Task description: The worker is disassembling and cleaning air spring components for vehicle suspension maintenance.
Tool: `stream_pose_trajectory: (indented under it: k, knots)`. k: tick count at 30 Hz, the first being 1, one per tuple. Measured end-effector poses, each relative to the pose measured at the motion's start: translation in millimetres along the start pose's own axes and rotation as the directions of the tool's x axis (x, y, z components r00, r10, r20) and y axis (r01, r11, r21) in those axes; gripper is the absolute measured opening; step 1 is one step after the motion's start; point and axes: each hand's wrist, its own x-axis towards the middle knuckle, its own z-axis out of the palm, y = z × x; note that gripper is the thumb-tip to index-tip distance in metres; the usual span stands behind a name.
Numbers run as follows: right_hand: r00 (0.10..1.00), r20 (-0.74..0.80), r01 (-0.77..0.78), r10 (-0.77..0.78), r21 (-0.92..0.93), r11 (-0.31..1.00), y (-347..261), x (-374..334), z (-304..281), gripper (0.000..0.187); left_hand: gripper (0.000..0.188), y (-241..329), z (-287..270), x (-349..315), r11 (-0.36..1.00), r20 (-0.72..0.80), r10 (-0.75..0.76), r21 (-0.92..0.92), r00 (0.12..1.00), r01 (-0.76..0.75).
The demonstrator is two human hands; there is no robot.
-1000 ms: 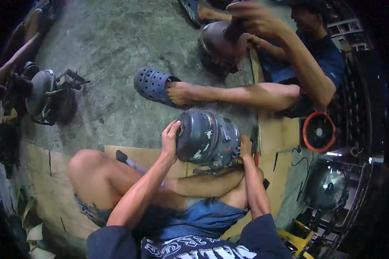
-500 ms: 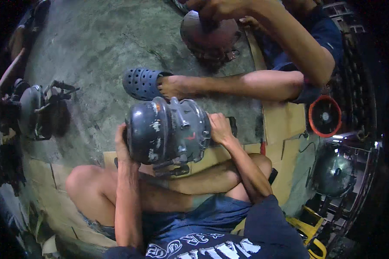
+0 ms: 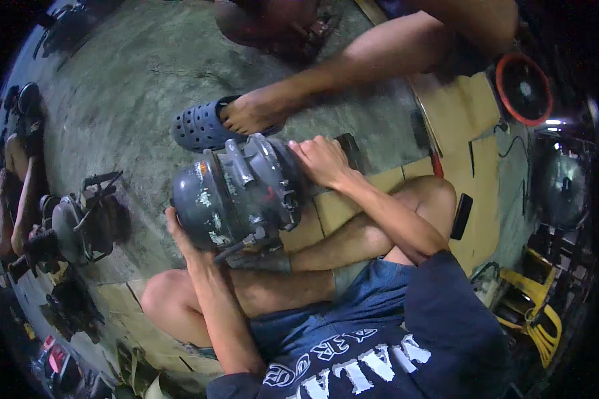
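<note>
Grey cast metal, the heavy motor housing [image 3: 236, 193] rests over the seated person's shins above the cardboard, left hand [image 3: 180, 234] cupping its underside and right hand [image 3: 323, 159] gripping its rim, so turning it wants both palms firmly braced.

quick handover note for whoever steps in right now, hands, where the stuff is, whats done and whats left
Left hand: cupped under the lower left end of the grey metal housing, taking its weight.
Right hand: flat on the housing's upper right end, steadying it.
Housing: lying on its side, held above the cardboard sheet and the person's crossed legs; paint chipped, flanges and bolts showing.
Nearby: another person's foot in a blue clog just beyond it; a similar unit on the concrete floor to the left.
Done: housing is up and in both hands.
Left: it is not yet set down, and no tool is in hand.
</note>
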Motion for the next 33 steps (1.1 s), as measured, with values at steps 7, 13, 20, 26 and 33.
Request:
stream_pose_trajectory:
  k: [7, 13, 20, 26, 33]
  knots:
    - [0.997, -0.075, -0.006, 0.016, 0.135, 0.991, -7.0, -6.0, -9.1, 0.045, 0.054, 6.6, -0.3, 1.7, 0.986, 0.031, 0.132, 0.094, 0.991, -0.135]
    - [0.938, -0.335, -0.043, 0.086, 0.135, 0.990, 63.0, -105.8, -128.4, 0.033, 0.047, 7.4, 16.0, -3.9, 0.920, -0.030, 0.364, 0.170, 0.931, -0.354]
    - [0.768, -0.344, -0.594, 0.540, -0.069, 0.802, 225.0, -200.9, -208.5, 0.033, 0.053, 14.5, 42.3, -12.7, 0.665, 0.190, 0.601, 0.419, 0.776, -0.618]
    - [0.857, -0.285, -0.502, 0.429, -0.282, 0.817, 277.9, -122.5, -161.4, 0.038, 0.039, 21.8, 60.2, -29.7, 0.010, 0.499, 0.653, 0.747, 0.570, -0.665]
    - [0.878, -0.275, -0.454, 0.391, -0.226, 0.862, 281.1, -107.5, -147.5, 0.037, 0.045, 34.4, 79.1, -27.4, -0.028, 0.472, 0.542, 0.837, 0.696, -0.546]
